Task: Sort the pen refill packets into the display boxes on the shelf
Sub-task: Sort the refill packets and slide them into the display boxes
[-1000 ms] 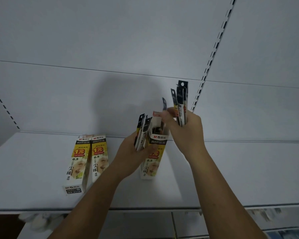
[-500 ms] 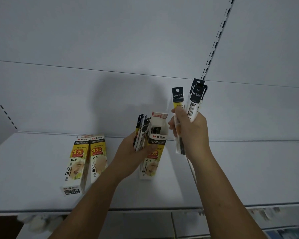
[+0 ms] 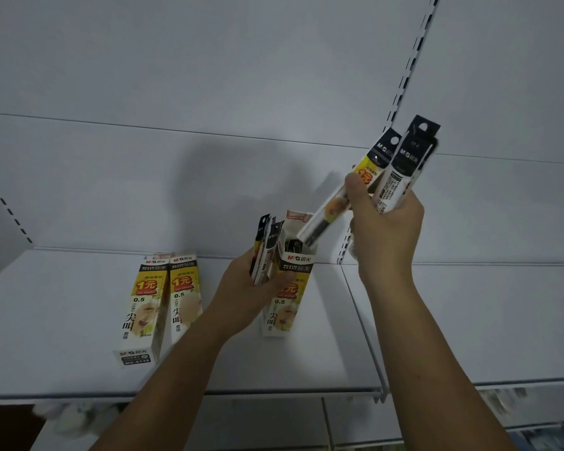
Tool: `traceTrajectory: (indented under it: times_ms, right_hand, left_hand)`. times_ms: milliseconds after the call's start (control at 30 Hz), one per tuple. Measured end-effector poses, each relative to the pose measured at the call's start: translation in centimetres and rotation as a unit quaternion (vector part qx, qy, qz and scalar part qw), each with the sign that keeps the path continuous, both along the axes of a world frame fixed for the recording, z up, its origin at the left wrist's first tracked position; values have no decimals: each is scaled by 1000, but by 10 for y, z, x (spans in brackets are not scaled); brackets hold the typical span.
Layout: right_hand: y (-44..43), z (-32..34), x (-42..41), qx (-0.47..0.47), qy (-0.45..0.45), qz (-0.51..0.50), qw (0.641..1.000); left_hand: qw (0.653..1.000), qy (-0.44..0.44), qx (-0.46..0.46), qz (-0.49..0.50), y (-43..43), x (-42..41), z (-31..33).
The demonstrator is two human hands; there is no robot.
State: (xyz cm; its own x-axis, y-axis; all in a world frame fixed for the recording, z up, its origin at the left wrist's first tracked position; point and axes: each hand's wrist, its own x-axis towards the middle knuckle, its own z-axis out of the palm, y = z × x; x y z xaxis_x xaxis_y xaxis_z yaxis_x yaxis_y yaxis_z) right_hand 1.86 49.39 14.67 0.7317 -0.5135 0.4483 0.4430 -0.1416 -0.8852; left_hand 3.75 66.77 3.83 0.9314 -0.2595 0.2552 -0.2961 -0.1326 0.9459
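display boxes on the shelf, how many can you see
3: left box and second box side by side, third box further right against the left hand. Others may be hidden.

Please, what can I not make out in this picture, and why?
Head view:
Inside of the open yellow-and-white cardboard display box: hidden by its walls and the slanted yellow-labelled refill packet.
Number of black-topped packets in the left hand: they overlap.
Pale objects under the white shelf: blurred.
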Motion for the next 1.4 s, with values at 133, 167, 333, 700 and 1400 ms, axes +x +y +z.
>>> traceTrajectory:
  times_ms: [133, 167, 333, 700, 1400]
  right_hand:
    - [8, -2, 4, -84, 2, 37, 996]
    - [9, -4, 4, -115, 15, 49, 992]
    - [11, -15, 7, -175, 68, 68, 980]
    - [5, -3, 1, -136, 0, 34, 990]
    - [-6, -9, 4, -342, 161, 172, 910]
  left_hand:
    - [1000, -5, 2, -3, 1, -1, 1]
    - [1000, -6, 3, 0, 2, -1, 1]
    - [1000, -4, 0, 10, 2, -1, 2]
    - [1000, 8, -3, 13, 4, -4, 1]
    - [1000, 5, 17, 9, 3, -2, 0]
